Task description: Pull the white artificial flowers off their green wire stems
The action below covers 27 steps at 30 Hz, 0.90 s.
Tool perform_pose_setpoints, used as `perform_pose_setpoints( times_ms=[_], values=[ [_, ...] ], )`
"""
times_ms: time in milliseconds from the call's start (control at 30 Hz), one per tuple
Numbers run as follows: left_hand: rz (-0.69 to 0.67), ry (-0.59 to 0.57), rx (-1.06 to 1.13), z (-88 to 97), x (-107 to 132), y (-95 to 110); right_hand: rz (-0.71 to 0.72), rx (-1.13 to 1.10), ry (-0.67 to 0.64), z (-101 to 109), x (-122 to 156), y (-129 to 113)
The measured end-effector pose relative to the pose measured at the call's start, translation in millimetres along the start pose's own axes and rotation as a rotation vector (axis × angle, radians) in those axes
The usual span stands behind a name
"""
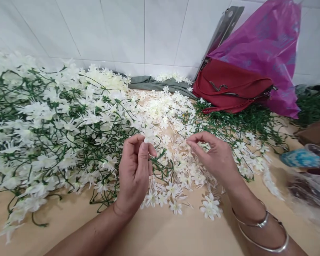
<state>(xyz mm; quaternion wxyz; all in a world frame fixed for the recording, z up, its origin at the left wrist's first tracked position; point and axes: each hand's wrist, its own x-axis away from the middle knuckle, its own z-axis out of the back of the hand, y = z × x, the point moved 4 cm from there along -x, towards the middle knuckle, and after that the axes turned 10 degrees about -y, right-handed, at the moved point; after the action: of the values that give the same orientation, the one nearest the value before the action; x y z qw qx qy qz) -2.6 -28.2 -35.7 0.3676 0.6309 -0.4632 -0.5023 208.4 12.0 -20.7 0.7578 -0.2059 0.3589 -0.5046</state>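
My left hand point(134, 170) is closed, its thumb and forefinger pinching a white artificial flower point(150, 135). Green stems point(162, 166) show just to the right of its fingers; whether the hand holds any of them I cannot tell. To the right, my right hand point(216, 156) has its thumb and forefinger pressed together at the tips. Anything between them is too small to name. Below and between both hands lie loose white petal pieces point(173, 190) and thin pale stamens point(200, 170) on the tan table point(160, 231).
A large heap of white flowers on green stems point(61, 135) fills the left. At the back right, a red handbag point(229, 85) leans by a purple plastic bag point(272, 53). Green stems point(245, 119) lie before it. Clear plastic bags point(309, 195) sit at the right edge.
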Motion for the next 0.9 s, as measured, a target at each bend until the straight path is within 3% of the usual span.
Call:
perform_pose_setpoints(
  times_ms=[67, 200, 367, 500, 600, 700, 800, 900],
  values=[
    [0.008, -0.012, -0.015, 0.2, -0.9, -0.2, -0.006, 0.029, -0.001, 1.0, -0.5, 5.9],
    [0.056, -0.056, 0.036, -2.6, -1.2, -4.2, 0.069, 0.1, -0.144, -12.7, -1.1, 12.2],
    [0.154, -0.237, 0.114, -9.3, 0.8, -16.2, 0.201, 0.243, -0.243, -33.8, -1.9, 12.2],
    [0.117, -0.367, -0.105, -7.9, 1.8, -18.2, 0.197, 0.24, -0.133, -29.8, -2.9, 12.1],
    [0.071, -0.344, -0.223, -3.2, 0.9, -16.4, 0.1, 0.126, 0.034, -16.5, -1.2, 11.9],
    [0.087, -0.298, -0.17, -1.7, -0.1, -17.7, -0.019, -0.06, 0.123, -8.3, 3.0, 10.7],
    [0.143, -0.251, -0.05, -2.9, -1.4, -21.1, -0.019, -0.292, 0.014, -11.1, 6.7, 2.7],
    [0.184, -0.203, 0.028, -3.7, -3.4, -21.5, -0.038, -0.517, -0.246, -22.5, 11.0, -9.1]
  ],
)
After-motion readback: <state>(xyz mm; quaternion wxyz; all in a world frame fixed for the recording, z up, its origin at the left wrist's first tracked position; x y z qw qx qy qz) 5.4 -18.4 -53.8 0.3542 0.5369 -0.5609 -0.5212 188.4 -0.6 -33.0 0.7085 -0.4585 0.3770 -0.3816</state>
